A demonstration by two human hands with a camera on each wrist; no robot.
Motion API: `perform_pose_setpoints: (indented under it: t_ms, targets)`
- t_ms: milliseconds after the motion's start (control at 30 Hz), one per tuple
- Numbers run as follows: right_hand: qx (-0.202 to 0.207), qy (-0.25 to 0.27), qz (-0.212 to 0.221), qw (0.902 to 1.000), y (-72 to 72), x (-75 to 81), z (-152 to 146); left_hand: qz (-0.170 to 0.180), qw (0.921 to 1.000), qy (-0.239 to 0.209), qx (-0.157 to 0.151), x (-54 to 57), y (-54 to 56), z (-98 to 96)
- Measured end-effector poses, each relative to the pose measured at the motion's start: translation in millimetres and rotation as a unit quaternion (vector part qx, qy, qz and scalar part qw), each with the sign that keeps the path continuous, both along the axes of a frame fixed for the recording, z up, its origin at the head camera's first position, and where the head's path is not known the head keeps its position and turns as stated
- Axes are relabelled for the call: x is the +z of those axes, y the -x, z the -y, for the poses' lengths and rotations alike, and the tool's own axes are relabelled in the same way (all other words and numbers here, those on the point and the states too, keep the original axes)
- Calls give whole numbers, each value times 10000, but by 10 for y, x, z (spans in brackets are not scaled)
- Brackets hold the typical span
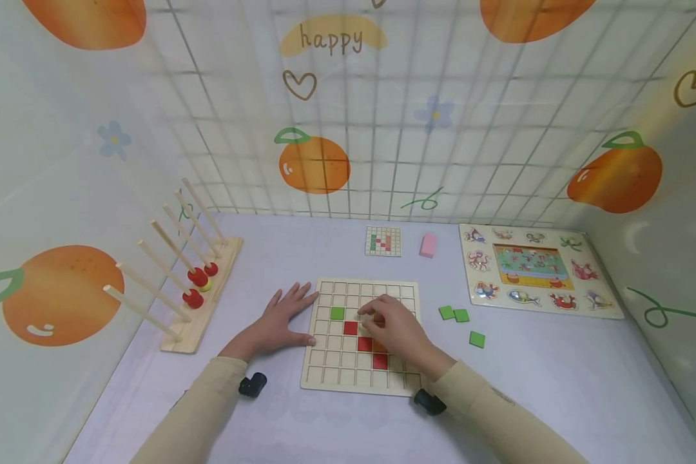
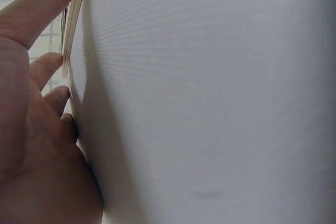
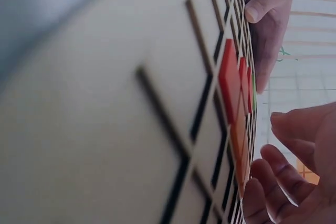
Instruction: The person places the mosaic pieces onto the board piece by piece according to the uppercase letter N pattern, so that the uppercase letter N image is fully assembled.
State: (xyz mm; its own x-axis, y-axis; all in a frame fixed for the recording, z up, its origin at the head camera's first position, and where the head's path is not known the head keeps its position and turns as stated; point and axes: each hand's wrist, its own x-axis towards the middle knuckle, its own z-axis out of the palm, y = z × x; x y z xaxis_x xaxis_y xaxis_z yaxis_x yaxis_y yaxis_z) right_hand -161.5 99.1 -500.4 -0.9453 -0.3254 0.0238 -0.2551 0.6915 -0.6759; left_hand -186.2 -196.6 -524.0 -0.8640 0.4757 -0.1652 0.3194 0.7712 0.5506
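Observation:
A wooden grid board point(image 1: 325, 374) lies on the table. On it are a green square tile point(image 1: 337, 313), three red tiles point(image 1: 350, 328) in a diagonal and orange point(image 3: 239, 145) beside them, partly hidden in the head view. My left hand point(image 1: 275, 325) lies spread at the board's left edge, thumb and fingertips touching it. Over the board's middle is my right hand point(image 1: 399, 332), fingers bent. The right wrist view shows a gap between its thumb and fingers point(image 3: 262, 169), with nothing visible held there. Three loose green tiles point(image 1: 461, 315) lie right of the board.
Behind the board are a small patterned grid card point(image 1: 383, 241) and a pink block point(image 1: 428, 245). A wooden peg stand point(image 1: 209, 309) with several red beads and a yellow one stands left. At the back right lies a sea-animal puzzle point(image 1: 542, 303). A patterned curtain point(image 1: 383, 161) hangs behind.

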Motion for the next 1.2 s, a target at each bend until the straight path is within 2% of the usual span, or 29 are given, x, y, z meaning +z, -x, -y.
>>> perform_pose_setpoints:
  t_ms: [167,467,833,1000,1200]
  targets:
    - [-72,31,-23,10000,-42,-33,-116,-25,10000,-22,3,-1,-2,4]
    - [-399,112,212,9989,-122,-33,-348,-1,10000,-29,8,10,-8,-3]
    - [-620,-141,183,9978,-189,-78,-707,-15,10000,40,13,-7,-3,-4]
    - [-755,-215,194,9967,-194,-87,-875,-6,10000,-3,-3,-4,-4,-3]
    - [-950,-455,-39,9944,-135,-103,-1086,-23,10000,-3,-31,-11,1,4]
